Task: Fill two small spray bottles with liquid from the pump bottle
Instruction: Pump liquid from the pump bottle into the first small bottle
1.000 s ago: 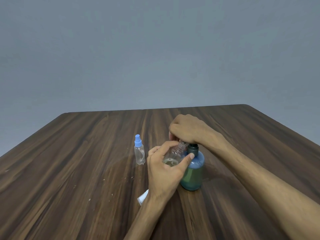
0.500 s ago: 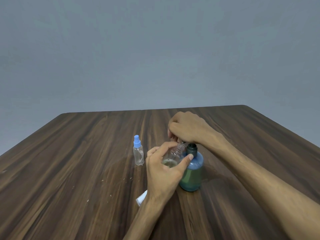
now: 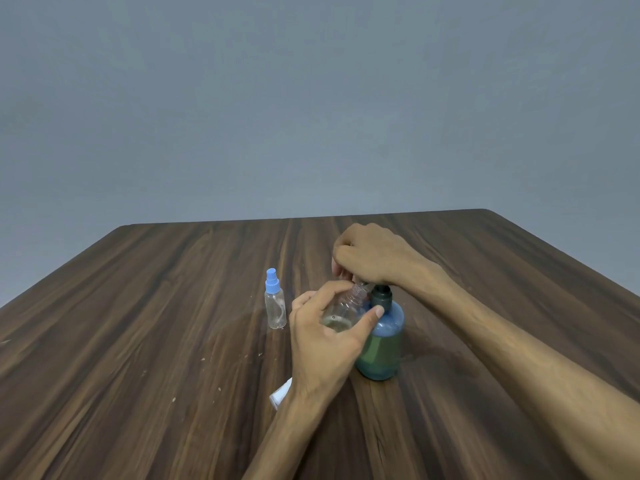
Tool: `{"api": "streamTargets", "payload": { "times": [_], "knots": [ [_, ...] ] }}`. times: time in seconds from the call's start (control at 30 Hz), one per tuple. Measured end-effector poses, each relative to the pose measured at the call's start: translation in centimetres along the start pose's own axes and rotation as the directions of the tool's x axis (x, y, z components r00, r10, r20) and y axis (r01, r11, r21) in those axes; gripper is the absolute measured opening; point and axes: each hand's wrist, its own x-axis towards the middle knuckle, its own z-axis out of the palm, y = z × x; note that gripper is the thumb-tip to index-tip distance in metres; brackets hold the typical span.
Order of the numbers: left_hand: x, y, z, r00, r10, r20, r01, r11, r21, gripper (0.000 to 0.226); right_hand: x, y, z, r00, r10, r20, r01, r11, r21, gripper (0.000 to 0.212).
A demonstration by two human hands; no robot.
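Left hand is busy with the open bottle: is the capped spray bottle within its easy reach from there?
Probably yes. The capped spray bottle stands just left of the left hand, bare table between, nothing in the way. But that hand grips the open bottle, so it must free itself first.

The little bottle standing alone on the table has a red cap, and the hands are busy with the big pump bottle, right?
Not quite: the head view shows the little bottle wears a blue cap, not red. It does stand alone on the table.

- A dark wooden worktop (image 3: 145, 341) with long streaked grain fills the lower half, its far corners rounded.
- Small pale specks dot its surface.
- Behind it stands a plain grey-blue wall (image 3: 311, 98), evenly and softly lit.
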Motion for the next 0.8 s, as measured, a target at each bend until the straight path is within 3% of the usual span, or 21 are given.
{"api": "streamTargets", "payload": {
  "times": [0.2,0.33,0.5,0.63,0.8],
  "knots": [
    [0.10,0.10,0.01,1.000,-0.014,-0.008,0.014,1.000,-0.017,0.040,0.14,0.17,0.86,0.999,0.023,0.036,-0.021,0.999,-0.046,0.031],
    [0.01,0.29,0.03,1.000,-0.001,0.000,0.001,1.000,-0.016,0.036,-0.13,0.17,-0.01,0.999,-0.010,-0.039,0.011,0.999,0.040,0.029],
    [0.11,0.23,0.03,1.000,-0.020,-0.009,0.019,0.999,-0.041,0.039,0.17,0.20,0.68,0.998,0.005,0.066,-0.004,1.000,-0.022,0.030],
    [0.15,0.31,0.02,1.000,0.003,-0.006,-0.003,0.999,-0.032,0.037,0.34,0.40,0.31,0.999,-0.032,-0.020,0.033,0.998,0.044,0.025],
    [-0.01,0.27,0.03,1.000,-0.003,-0.020,0.002,0.999,-0.038,0.037,0.29,0.23,0.60,0.999,-0.008,0.054,0.009,1.000,-0.021,0.026]
  ]
}}
